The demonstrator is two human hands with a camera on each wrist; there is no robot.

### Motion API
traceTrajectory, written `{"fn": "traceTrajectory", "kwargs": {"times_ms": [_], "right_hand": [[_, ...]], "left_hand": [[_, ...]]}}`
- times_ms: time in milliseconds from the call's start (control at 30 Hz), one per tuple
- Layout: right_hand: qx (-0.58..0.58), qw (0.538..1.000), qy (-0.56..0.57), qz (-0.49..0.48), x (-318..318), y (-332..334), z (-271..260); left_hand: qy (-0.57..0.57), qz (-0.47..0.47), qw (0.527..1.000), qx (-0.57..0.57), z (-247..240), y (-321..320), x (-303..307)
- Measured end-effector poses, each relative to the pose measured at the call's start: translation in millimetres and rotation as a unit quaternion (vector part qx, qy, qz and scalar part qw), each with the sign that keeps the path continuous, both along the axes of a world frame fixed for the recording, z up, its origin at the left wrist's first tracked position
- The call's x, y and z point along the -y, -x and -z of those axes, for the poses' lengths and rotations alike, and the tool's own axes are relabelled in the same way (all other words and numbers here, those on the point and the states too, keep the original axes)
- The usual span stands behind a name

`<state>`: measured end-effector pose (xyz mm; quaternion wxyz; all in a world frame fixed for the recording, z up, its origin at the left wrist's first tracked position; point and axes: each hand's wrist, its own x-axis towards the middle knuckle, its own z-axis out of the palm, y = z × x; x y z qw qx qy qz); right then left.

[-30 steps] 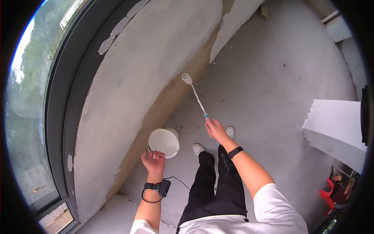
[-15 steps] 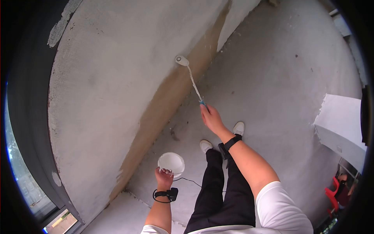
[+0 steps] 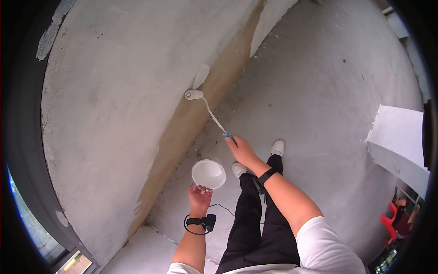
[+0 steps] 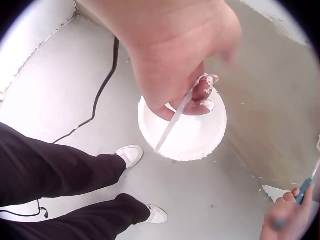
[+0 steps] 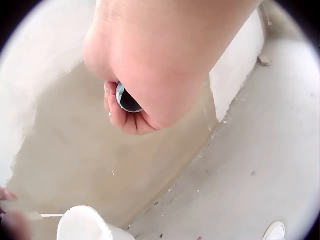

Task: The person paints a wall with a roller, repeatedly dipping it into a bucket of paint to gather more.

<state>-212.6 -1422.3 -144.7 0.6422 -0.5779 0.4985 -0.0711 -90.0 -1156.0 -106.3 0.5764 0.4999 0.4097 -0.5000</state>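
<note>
Paint roller (image 3: pixel 197 94) has its white head (image 3: pixel 191 95) against the wall (image 3: pixel 114 96) at left, beyond the left hand (image 3: pixel 200 197), whose curled fingers hold the handle (image 4: pixel 174 123) of a white bucket (image 3: pixel 221 172), while farther right the right hand (image 3: pixel 243 153) is wrapped around the roller's blue grip (image 3: pixel 229 136), the head forward-left of it.

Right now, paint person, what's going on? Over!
Right fingers gripping roller handle. Left fingers holding bucket by its handle. Roller at wall, beside pale streak. Black cord near trousers, might snag.
</note>
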Motion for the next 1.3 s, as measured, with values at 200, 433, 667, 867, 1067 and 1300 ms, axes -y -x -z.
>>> {"fn": "traceTrajectory", "kwargs": {"times_ms": [200,433,667,867,1067,1300], "right_hand": [[0.039,0.997,-0.009,0.072,29.8,-2.0,-2.4],[0.042,0.987,-0.087,0.125,44.3,-32.3,-13.4],[-0.003,1.0,-0.007,0.004,-16.4,-18.9,-30.7],[-0.007,1.0,0.019,0.011,11.3,-9.1,-30.8],[0.023,0.991,-0.074,0.113,66.7,-20.3,-20.2],[0.018,0.998,-0.024,0.049,-1.6,-25.3,-40.4]], "left_hand": [[0.028,0.007,1.0,-0.002,-0.1,-3.1,45.3],[0.037,0.066,0.997,-0.011,11.0,-14.8,51.3],[-0.015,0.084,0.996,0.003,24.0,-12.4,23.4],[-0.055,0.079,0.995,0.006,18.3,-16.4,3.9],[-0.053,0.067,0.996,0.002,16.4,-11.3,-9.5],[-0.032,0.041,0.999,-0.012,17.1,11.6,-0.7]]}}
